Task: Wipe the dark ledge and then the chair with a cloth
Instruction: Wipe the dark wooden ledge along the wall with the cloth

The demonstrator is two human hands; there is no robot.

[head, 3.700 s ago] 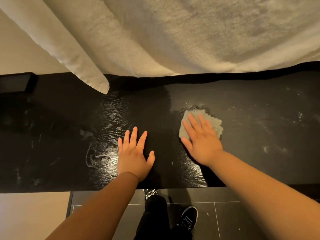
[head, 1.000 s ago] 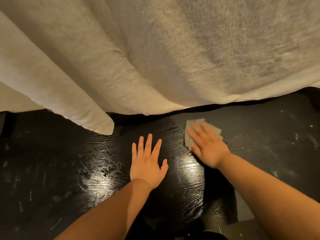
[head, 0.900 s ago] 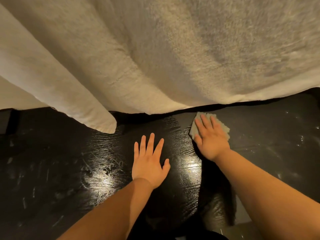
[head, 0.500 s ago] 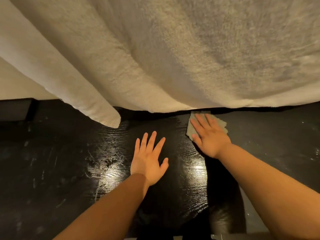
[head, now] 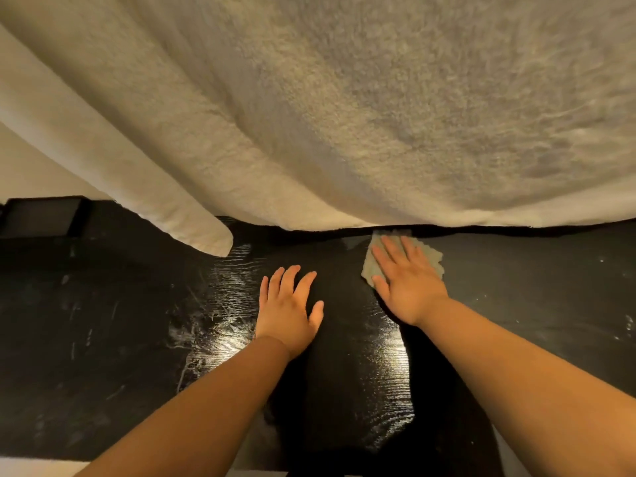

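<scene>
One grey cloth (head: 431,257) lies flat on the dark ledge (head: 523,290), at its far edge, just under the hanging white fabric (head: 344,115). The right hand (head: 406,280) presses it with straight fingers. The ledge runs left to right. Its dull, speckled part lies to the right of this hand, while the left hand (head: 287,311) rests flat and empty on the glossy part.

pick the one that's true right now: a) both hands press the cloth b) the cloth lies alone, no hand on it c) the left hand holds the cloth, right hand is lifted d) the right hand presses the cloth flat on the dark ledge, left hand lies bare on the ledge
d: the right hand lies with straight fingers on the cloth near the ledge's far edge, while the left hand rests flat on bare ledge beside it.
</scene>
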